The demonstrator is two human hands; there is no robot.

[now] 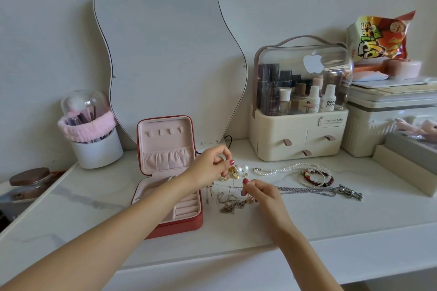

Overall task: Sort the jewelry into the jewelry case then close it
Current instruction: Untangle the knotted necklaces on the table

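Head view: both arms reach forward over the table (pixel 307 224). The left hand (pixel 210 168) pinches gold jewelry (pixel 230 172) just right of the open red jewelry case (pixel 170 179). The right hand (pixel 262 192), fingers curled, pinches a thin chain (pixel 233 188) above a tangled pile (pixel 233 203).

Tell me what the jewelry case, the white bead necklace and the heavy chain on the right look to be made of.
Jewelry case: red outer shell with a smooth, faintly shiny look, probably faux leather; pale pink matte lining, likely velvet-type fabric.
White bead necklace: round glossy white beads, pearl or imitation; cannot tell which.
Heavy chain: grey, metallic-looking links with a silver-tone pendant, apparently metal.
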